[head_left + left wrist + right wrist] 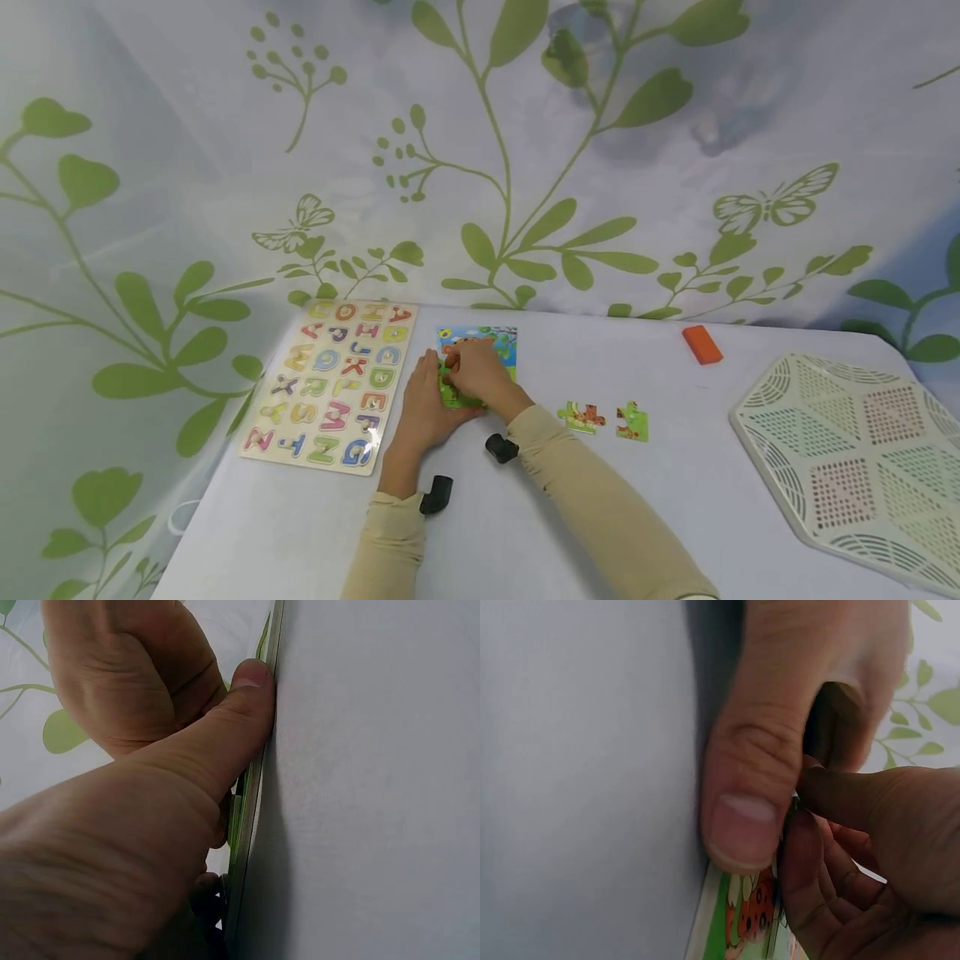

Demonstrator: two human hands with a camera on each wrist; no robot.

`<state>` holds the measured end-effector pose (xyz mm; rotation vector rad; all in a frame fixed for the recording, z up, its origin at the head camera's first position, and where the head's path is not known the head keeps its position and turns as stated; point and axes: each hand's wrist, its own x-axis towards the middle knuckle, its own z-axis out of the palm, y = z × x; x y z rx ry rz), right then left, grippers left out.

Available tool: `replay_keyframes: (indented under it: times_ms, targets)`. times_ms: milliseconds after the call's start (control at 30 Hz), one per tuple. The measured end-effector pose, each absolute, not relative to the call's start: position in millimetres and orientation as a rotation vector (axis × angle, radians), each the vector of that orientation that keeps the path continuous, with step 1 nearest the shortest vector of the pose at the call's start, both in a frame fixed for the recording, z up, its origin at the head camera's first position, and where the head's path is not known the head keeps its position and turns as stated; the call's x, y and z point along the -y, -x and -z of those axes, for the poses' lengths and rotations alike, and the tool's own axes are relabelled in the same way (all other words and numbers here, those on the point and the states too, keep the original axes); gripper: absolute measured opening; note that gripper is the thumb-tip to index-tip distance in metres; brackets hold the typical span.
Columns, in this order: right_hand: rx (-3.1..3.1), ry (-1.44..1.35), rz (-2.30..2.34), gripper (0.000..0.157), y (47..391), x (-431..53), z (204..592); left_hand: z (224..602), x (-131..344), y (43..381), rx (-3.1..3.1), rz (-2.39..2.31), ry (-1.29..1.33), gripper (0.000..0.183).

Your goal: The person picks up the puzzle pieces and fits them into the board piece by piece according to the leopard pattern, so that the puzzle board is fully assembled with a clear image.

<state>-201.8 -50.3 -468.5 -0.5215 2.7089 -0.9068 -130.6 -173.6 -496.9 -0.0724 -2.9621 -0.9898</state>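
A small jigsaw board (pixel 504 340) with a sky-and-leaves picture lies on the table, partly covered by both hands. My left hand (pixel 426 404) rests against it, fingers stretched along its left side. In the left wrist view, the left thumb (pixel 244 697) presses along the board's near edge. Over the board, my right hand (pixel 480 369) has its fingers bent down. The right wrist view shows its thumb and fingers pinching a puzzle piece (pixel 796 802), of which only a green sliver shows. Two loose puzzle pieces lie to the right, one red and green (pixel 582 417), one mostly green (pixel 633 422).
An alphabet board (pixel 318 387) with coloured letters lies left of the hands. An orange block (pixel 702 344) sits at the back right. A white patterned lattice panel (pixel 855 467) takes up the table's right side. A leaf-printed cloth (pixel 525 167) hangs behind the table.
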Motion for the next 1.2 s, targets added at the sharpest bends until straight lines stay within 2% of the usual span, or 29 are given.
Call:
replay_keyframes:
  times_ms: [333,733,933,1200]
  targets:
    - [-2.761,0.528,0.79,0.019,200.1,56.6,468.1,495.8,174.0,130.9,2.962,1.007,0.073,0.123]
    - [-2.679,0.601,0.951,0.016,198.2,44.0,467.4,498.8,174.6,131.3,2.979,0.982,0.073,0.124]
    - [-2.597,0.521,1.168,0.026,193.4,-2.4,463.3,497.1,173.0,132.6,3.017,0.953,0.042,0.125]
    - [-2.6,0.349,1.186,0.039,173.4,-104.9,457.6,499.4,172.0,132.7,3.036,0.977,-0.011,0.128]
